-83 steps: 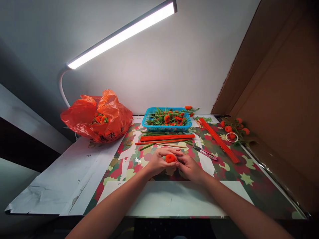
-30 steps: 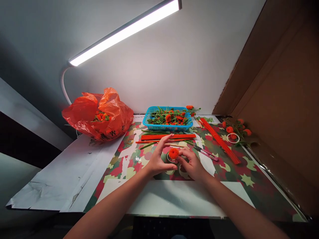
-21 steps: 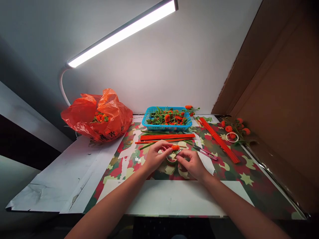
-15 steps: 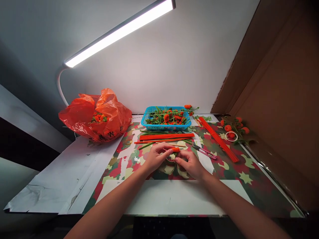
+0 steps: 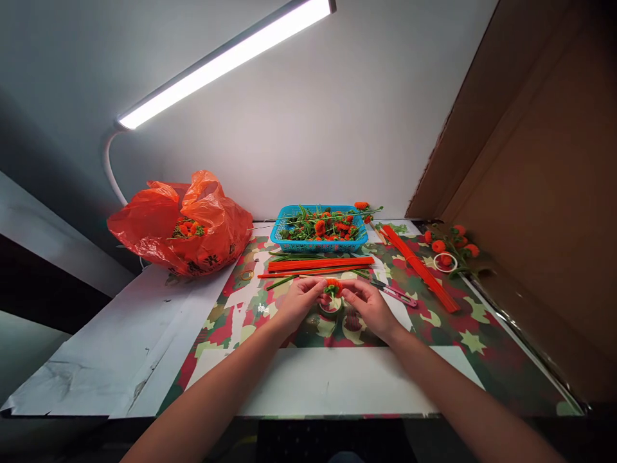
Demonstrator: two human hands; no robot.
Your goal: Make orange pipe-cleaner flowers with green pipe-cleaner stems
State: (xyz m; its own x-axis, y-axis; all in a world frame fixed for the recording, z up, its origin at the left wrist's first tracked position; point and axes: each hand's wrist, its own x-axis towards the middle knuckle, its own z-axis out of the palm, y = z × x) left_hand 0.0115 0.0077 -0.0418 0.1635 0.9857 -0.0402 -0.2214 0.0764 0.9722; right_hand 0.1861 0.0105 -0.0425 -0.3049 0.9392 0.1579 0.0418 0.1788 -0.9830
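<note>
A small orange flower [image 5: 333, 287] with a green base is pinched between both hands, its green underside facing me. My left hand [image 5: 301, 300] closes its fingertips on the flower's left edge, and my right hand [image 5: 370, 304] grips the right edge. Just below the flower, a roll of tape [image 5: 331, 310] lies on the patterned table cover. Behind the hands are orange-red strips [image 5: 321, 263] with green stems beside them. A pink cutter knife [image 5: 398, 295] lies to the right of my right hand.
A blue basket [image 5: 318, 245] of orange flowers stands at the back, with a red plastic bag [image 5: 216, 225] on its left. To the right lie a long red bundle [image 5: 421, 270], a white ring [image 5: 445, 262] and more flowers [image 5: 438, 246]. A lamp [image 5: 226, 64] hangs overhead.
The flower has turned so its green base faces me, and it has moved slightly left. My left fingers have shifted to its left edge. The view has shifted a little.
</note>
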